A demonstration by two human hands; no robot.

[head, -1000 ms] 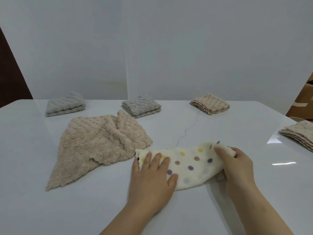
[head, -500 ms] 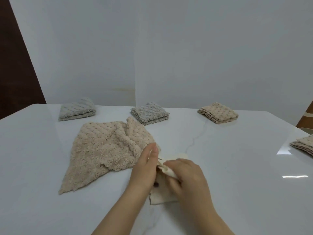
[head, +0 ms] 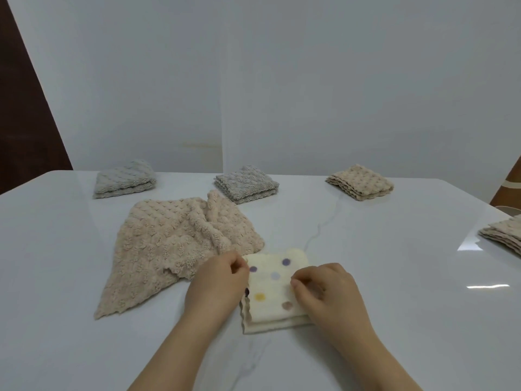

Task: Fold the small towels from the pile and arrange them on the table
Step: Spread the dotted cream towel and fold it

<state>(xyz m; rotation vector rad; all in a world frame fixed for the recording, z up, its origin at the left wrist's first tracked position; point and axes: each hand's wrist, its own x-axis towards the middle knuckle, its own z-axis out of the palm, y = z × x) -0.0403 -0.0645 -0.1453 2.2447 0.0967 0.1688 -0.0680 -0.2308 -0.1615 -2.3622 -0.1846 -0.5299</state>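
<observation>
A: Light's coming in soft & even; white glare streaks are sitting on the glossy table (head: 394,277), right side.
B: Yep, shadows are showing v. faint. Pic's looking slightly soft, table edges bowing w/ the wide lens.

- The dotted towel (head: 275,289), cream with coloured spots, is lying folded into a small layered square at the near middle of the table (head: 394,292).
- The loose beige towel (head: 174,244) is sprawling unfolded and rumpled just beside it, to its left.
- The left grey towel (head: 124,179) and the middle grey towel (head: 246,184) are sitting folded along the far edge.
- The far beige towel (head: 359,185) is sitting folded to their right.
- The edge towel (head: 504,235) is lying folded at the right edge, partly out of view.
</observation>
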